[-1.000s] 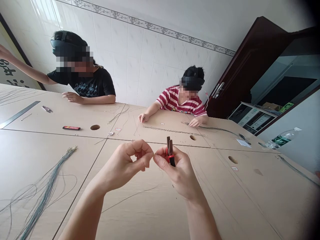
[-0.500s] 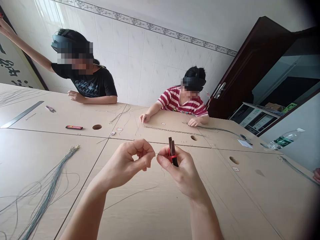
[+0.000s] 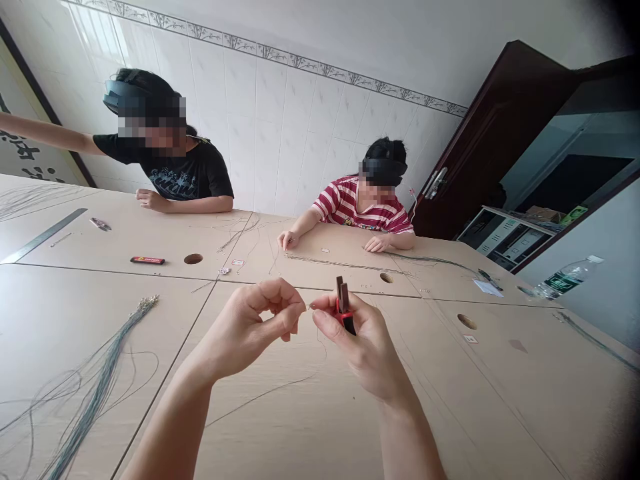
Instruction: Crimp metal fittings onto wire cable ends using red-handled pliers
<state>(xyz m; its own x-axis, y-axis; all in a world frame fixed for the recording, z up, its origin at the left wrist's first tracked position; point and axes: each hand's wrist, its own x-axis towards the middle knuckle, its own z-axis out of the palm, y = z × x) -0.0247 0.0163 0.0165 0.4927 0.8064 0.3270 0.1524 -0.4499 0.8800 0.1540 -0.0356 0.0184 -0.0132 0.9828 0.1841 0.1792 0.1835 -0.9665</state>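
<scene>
My left hand (image 3: 265,319) is closed, thumb and forefinger pinching one end of a thin cord (image 3: 320,341). A loose bit of that cord hangs below the fingertips, and a longer strand (image 3: 260,398) lies on the table beneath. My right hand (image 3: 361,337) grips small pliers (image 3: 343,303) with red and black handles, jaws pointing up. Its thumb and forefinger are slightly parted beside the cord, close to my left fingertips. Whether they touch the cord is too small to tell.
A bundle of grey-green cords (image 3: 107,370) with metallic ends lies at left. Beyond are a red-black box (image 3: 147,261), a steel ruler (image 3: 47,233) and table holes (image 3: 193,259). Two people sit opposite, with cords (image 3: 350,265) before one. A bottle (image 3: 567,279) stands at right.
My left hand has shifted slightly left, and my right thumb and forefinger have parted a little. The person at left has lowered their outstretched arm. A hand at the right edge has left view.
</scene>
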